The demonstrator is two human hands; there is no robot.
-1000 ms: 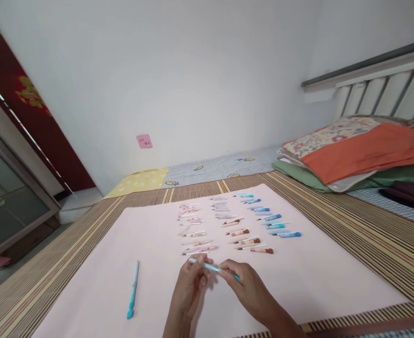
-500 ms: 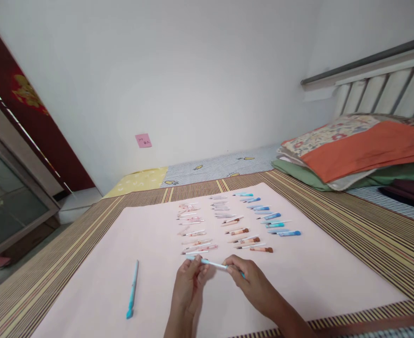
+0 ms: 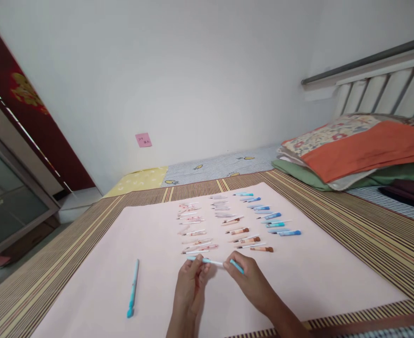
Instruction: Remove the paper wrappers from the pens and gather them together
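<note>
a home, apparently a bedroom: a striped mat (image 3: 97, 225) lies over a checked sheet (image 3: 219, 165) with yellow prints (image 3: 248, 158), showing past the mat's far edge. by its far right corner, folded cloth (image 3: 372, 155) is heaped like bedding before white slats (image 3: 379, 96). beyond its left edge stand a glass panel (image 3: 9, 202) and a red panel (image 3: 2, 61) with a gold ornament (image 3: 27, 90); a pink note (image 3: 143, 140) sticks to the wall (image 3: 192, 75).

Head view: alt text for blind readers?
Two bare hands hold slim blue pen pieces, a thin white rod between them, above a pale pink sheet. Pink, brown and blue pen parts lie beyond; a slim turquoise pen lies left.
</note>
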